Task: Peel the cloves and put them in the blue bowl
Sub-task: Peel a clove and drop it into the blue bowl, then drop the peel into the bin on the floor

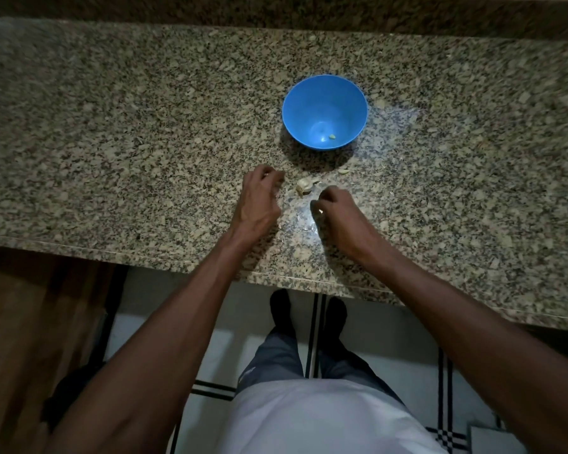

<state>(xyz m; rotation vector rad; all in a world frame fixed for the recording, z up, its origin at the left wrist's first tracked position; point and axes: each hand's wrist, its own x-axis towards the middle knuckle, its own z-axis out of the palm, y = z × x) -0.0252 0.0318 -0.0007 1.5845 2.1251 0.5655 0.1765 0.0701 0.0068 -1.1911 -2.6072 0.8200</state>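
Both hands' grip unclear, left hand (259, 201) and right hand (336, 213) flanking garlic (304, 186).

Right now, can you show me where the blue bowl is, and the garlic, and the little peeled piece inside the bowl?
blue bowl (295, 103): head view, on its inner left wall.
garlic bulb (304, 186): head view, on its pale papery body.
peeled clove (332, 136): head view, on the clove's middle, at the bowl's bottom.

Left grip (259, 198) and right grip (336, 208), fingers curled, palms down.
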